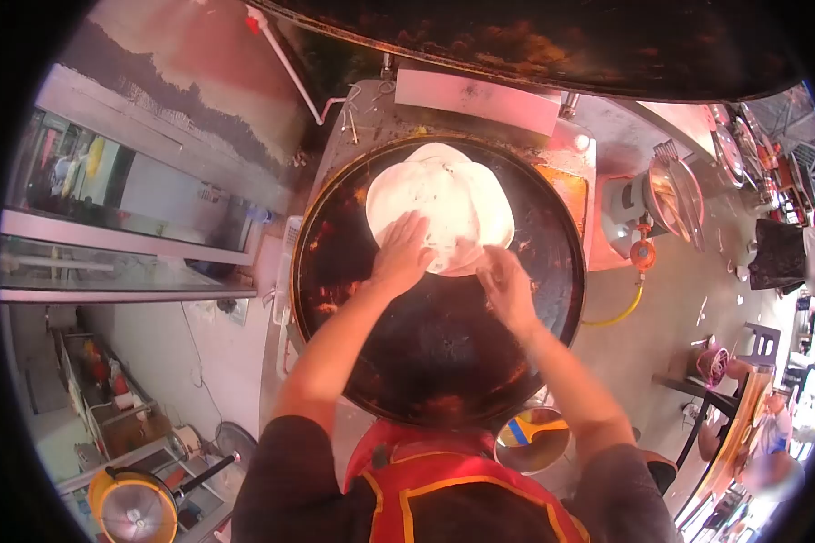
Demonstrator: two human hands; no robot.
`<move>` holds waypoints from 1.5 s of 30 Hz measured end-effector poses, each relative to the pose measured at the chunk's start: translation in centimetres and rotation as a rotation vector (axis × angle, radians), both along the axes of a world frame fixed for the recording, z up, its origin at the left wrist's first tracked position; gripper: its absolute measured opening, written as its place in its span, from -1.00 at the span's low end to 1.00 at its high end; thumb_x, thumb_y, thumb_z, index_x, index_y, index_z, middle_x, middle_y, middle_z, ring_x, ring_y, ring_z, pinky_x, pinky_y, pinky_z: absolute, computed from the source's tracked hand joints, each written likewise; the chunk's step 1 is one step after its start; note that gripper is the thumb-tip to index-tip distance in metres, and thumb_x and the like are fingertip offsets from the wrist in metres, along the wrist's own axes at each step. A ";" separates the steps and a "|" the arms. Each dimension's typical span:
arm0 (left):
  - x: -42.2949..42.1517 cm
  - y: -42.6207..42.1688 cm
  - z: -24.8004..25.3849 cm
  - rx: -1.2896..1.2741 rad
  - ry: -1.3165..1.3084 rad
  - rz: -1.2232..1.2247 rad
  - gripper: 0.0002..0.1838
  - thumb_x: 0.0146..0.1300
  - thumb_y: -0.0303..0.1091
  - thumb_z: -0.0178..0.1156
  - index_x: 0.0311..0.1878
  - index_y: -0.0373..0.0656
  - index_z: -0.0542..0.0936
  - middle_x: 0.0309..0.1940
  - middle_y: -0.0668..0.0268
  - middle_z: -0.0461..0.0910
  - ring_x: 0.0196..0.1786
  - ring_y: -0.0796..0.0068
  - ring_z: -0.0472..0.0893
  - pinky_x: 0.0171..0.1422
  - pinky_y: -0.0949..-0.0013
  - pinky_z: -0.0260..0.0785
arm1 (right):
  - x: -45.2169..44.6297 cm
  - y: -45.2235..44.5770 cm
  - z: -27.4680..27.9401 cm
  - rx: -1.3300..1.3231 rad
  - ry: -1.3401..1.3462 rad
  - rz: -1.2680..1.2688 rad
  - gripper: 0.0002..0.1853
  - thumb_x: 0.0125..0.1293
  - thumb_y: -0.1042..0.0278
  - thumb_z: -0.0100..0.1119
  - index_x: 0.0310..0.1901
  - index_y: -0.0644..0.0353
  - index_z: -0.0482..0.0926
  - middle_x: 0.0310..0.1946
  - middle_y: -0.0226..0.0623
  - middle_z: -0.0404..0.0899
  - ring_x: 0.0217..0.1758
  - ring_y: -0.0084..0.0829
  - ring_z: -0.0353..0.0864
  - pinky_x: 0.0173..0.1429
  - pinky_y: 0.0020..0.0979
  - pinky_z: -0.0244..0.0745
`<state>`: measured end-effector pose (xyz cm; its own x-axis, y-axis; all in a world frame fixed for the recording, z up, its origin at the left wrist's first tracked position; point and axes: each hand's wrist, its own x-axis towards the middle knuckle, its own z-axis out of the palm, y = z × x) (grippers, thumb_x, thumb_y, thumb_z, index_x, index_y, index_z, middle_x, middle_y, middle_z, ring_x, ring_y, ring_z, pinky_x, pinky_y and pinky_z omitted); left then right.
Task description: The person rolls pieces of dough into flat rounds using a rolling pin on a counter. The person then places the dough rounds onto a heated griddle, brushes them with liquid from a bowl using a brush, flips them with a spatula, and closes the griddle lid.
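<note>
Several pale, thin flatbreads lie overlapping on a large round black griddle, toward its far side. My left hand rests flat on their near left part, fingers stretched out. At the near right edge, my right hand has its fingers curled together and appears to pinch the rim of a flatbread. The fingertips of that hand are partly hidden.
A big dark round lid hangs over the far side. Right of the griddle stand a gas cylinder with a yellow hose and a pan with tongs. A metal bowl sits near my body.
</note>
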<state>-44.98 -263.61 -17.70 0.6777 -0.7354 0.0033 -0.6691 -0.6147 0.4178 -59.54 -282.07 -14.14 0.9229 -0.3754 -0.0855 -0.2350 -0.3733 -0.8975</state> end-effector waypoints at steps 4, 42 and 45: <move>0.1 3.8 2.3 0.092 0.039 -0.169 -0.30 0.25 -0.07 0.25 0.37 -0.23 0.33 0.46 0.07 0.20 0.53 0.10 0.11 0.59 0.16 -0.03 | 4.2 -2.0 -0.9 -0.580 -0.335 0.448 -0.41 0.05 0.49 0.38 0.19 0.06 0.52 0.21 -0.20 0.49 0.32 -0.15 0.41 0.32 -0.24 0.36; -2.7 1.3 -0.4 -0.081 -0.082 -0.132 -0.56 0.16 -0.24 0.33 0.10 -0.15 0.53 0.21 0.26 0.46 0.34 0.25 0.37 0.43 0.21 0.21 | 7.0 -4.5 -2.5 -0.718 -0.253 0.777 -0.34 -0.04 0.52 0.32 0.22 0.07 0.50 0.17 -0.25 0.53 0.25 -0.22 0.48 0.40 -0.22 0.32; -2.0 1.3 -0.9 -0.027 -0.148 -0.181 -0.55 0.16 -0.23 0.32 0.11 -0.14 0.52 0.19 0.27 0.46 0.32 0.27 0.38 0.40 0.19 0.24 | 7.0 -3.9 -1.6 -0.807 -0.396 0.815 -0.44 0.01 0.50 0.31 0.15 0.09 0.53 0.11 -0.25 0.57 0.20 -0.19 0.52 0.37 -0.21 0.34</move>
